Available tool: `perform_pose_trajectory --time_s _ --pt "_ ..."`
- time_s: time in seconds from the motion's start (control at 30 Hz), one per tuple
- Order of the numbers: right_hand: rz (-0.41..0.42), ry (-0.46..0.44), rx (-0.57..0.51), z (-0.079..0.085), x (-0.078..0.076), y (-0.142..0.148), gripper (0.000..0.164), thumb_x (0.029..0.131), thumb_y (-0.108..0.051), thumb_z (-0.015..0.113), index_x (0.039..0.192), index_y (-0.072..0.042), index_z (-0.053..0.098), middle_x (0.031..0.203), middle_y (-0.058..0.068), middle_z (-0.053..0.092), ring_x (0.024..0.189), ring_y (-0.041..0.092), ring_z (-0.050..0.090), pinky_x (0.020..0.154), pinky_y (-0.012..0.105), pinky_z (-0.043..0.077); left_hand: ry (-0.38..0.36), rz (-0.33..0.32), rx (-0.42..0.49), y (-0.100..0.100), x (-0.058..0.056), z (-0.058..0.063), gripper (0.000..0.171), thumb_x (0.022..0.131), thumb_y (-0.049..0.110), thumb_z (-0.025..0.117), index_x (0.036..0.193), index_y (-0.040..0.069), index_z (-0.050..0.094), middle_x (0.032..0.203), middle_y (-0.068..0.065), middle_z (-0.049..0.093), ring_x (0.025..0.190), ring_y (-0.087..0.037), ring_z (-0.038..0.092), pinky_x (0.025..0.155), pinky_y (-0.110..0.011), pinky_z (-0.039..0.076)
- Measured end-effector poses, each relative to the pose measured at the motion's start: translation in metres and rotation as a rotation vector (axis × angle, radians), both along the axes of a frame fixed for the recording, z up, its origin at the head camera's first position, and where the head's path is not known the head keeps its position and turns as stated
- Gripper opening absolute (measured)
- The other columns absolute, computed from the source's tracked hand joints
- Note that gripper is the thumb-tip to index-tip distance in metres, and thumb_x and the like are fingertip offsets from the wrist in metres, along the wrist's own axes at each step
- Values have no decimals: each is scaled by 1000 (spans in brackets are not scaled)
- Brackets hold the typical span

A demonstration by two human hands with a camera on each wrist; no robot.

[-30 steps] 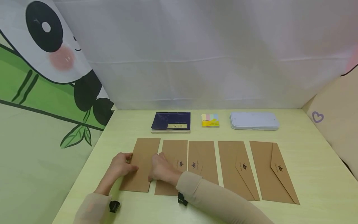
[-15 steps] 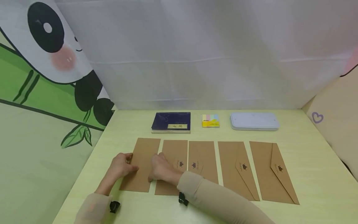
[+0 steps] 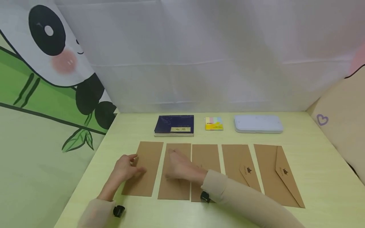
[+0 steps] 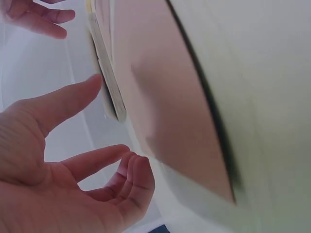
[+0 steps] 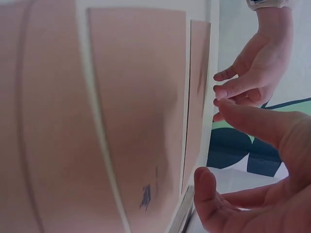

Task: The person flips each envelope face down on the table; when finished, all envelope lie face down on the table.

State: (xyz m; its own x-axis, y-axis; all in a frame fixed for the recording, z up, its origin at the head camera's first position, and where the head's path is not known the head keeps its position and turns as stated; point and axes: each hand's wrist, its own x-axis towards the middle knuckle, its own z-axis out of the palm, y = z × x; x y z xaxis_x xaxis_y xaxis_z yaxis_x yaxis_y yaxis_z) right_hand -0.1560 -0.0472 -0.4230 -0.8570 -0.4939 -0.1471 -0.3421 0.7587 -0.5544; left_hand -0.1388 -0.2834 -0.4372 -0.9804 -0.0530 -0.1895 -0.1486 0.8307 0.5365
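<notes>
Five is more than I tally, so several brown paper envelopes lie side by side on the table. The leftmost envelope (image 3: 148,158) shows a plain face. My left hand (image 3: 125,167) is over its left edge, thumb and fingers spread apart; in the left wrist view that hand (image 4: 73,170) holds nothing. My right hand (image 3: 183,166) is above the second envelope (image 3: 174,191) and covers part of it, blurred by motion. Nothing sits between the thumb and loosely bent fingers of the right hand (image 5: 257,165) in the right wrist view.
Farther right lie a third envelope (image 3: 205,155), another envelope (image 3: 235,155) and the rightmost envelope (image 3: 266,167), its flap marked with a crown. Behind them are a dark blue notebook (image 3: 175,123), a sticky-note pack (image 3: 214,123) and a pale case (image 3: 258,123). A white cloth (image 3: 199,63) hangs behind the table.
My right hand has left the leftmost envelope's right edge and moved right, over the second envelope. The left thumb has shifted slightly right. The envelopes stay in place.
</notes>
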Motion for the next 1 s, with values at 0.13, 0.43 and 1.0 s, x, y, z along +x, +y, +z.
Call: perform_pose_trajectory --time_s 0.13,0.43,1.0 --pt "6 -7 6 -2 -3 17 98 64 -22 88 141 7 35 138 20 44 120 26 44 96 33 40 23 -35 38 12 0 -1 80 73 27 84 132 -12 47 118 -29 54 105 -41 54 83 -48 48" --pt "26 8 -10 -1 -3 36 63 58 -10 87 112 5 57 94 6 56 79 18 47 67 26 45 19 -115 120 40 2 1 71 72 22 85 127 -9 54 116 -21 60 96 -31 59 77 -42 51" --pt "-68 -86 -65 -14 -1 53 101 59 -10 87 141 10 31 129 24 50 90 22 51 77 31 48 16 -279 16 77 9 -3 37 67 24 87 84 3 63 73 -8 45 66 -20 41 56 -33 34"
